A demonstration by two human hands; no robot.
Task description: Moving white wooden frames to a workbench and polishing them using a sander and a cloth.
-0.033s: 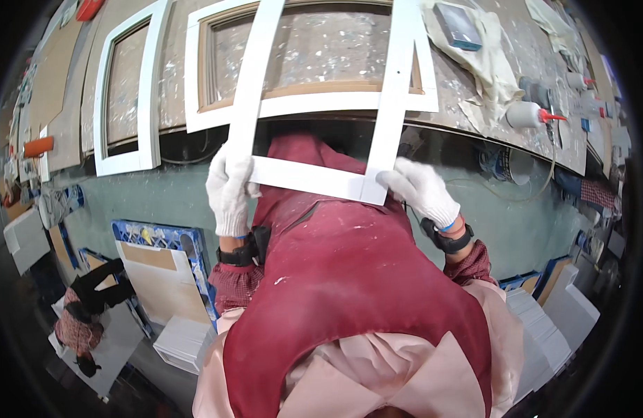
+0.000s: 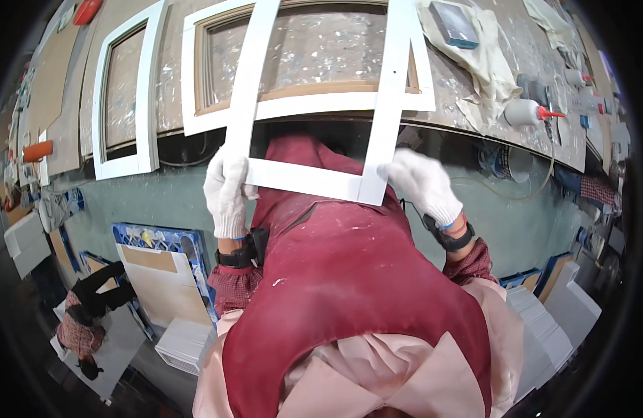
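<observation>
A white frame (image 2: 304, 177) slopes from the bench edge down to my lap, its near rail crossing my red apron. My left hand (image 2: 226, 191), in a white knit glove, is closed around the frame's near left corner. By the near right corner is my right hand (image 2: 424, 184), gloved the same way. Its fingertips meet the outer edge of the right-hand rail, but blur hides how the fingers are set. Under the far part of the held frame lies another white frame (image 2: 314, 104) with a brown inner edge.
A third white frame (image 2: 147, 90) lies at the left of the paint-spattered bench (image 2: 171, 63). On the right are a cloth (image 2: 492, 70), a dark box (image 2: 453, 24) and a red-tipped bottle (image 2: 522, 113). Stacked white panels (image 2: 185, 345) stand behind me; another person (image 2: 81, 324) is at lower left.
My right hand has shifted slightly up, its thumb no longer lying over the frame's corner. The held frame and my left hand have moved a little to the left.
</observation>
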